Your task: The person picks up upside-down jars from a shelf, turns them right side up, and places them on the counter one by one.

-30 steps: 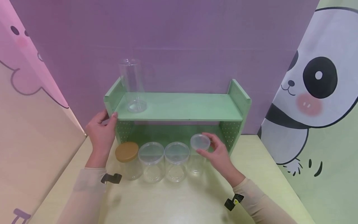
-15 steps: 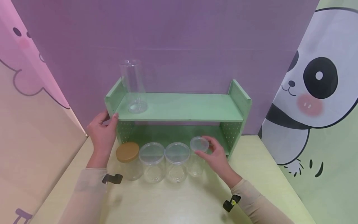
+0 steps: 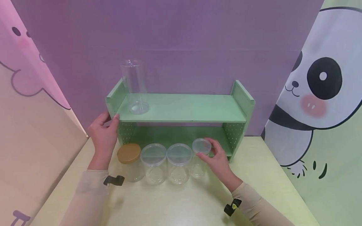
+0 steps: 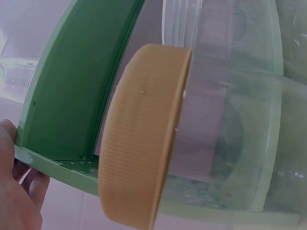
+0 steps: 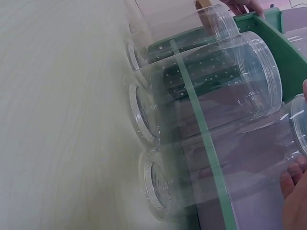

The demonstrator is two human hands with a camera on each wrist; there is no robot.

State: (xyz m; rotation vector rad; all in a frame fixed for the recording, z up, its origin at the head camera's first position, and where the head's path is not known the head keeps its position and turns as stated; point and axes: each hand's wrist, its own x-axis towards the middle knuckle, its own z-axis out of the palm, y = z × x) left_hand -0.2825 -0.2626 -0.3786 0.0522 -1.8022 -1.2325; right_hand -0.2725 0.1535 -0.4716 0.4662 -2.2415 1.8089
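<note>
My right hand (image 3: 219, 160) holds a narrow clear jar (image 3: 199, 168) near its translucent lid, thumb on one side and fingers on the other. This jar stands upright at the right end of a row in front of the green shelf (image 3: 181, 108). Beside it are two wider clear jars with clear lids, the nearer one (image 3: 178, 174) and its neighbour (image 3: 155, 174). At the row's left end is a clear jar with a tan lid (image 3: 128, 153), large in the left wrist view. My left hand (image 3: 103, 131) grips the shelf's left side panel, thumb at the front edge.
A tall clear cylinder (image 3: 135, 88) stands at the left of the upper shelf board. The shelf's perforated side panels flank its lower level. Pale table surface (image 3: 158, 204) lies in front of the row, with a purple backdrop (image 3: 186, 37) behind the shelf.
My right hand and the narrow jar have moved slightly down and left, toward the row, then nearly stopped. My left hand keeps its grip on the shelf.
</note>
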